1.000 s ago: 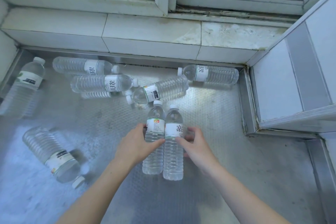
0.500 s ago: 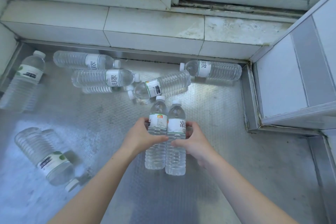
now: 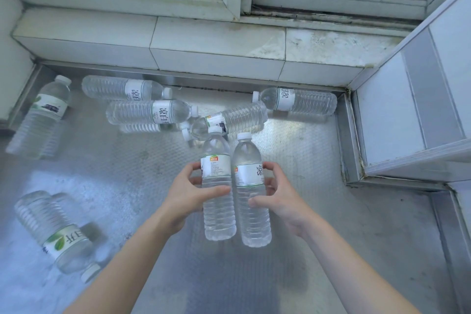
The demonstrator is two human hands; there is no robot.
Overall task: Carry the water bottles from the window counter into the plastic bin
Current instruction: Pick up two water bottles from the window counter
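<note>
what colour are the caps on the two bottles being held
White, on both held bottles, seen in the head view.

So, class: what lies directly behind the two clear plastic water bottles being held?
A clear bottle lying on its side on the steel counter. The left-held bottle covers part of its label and shoulder.

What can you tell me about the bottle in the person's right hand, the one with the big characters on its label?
The right-hand water bottle is clear ribbed plastic with a white screw cap, full of water as far as can be seen. A white label with large dark characters and a small orange patch wraps its upper body. It points cap-first toward the window. The right hand grips it around the label, and it presses side by side against the left-hand bottle.
</note>
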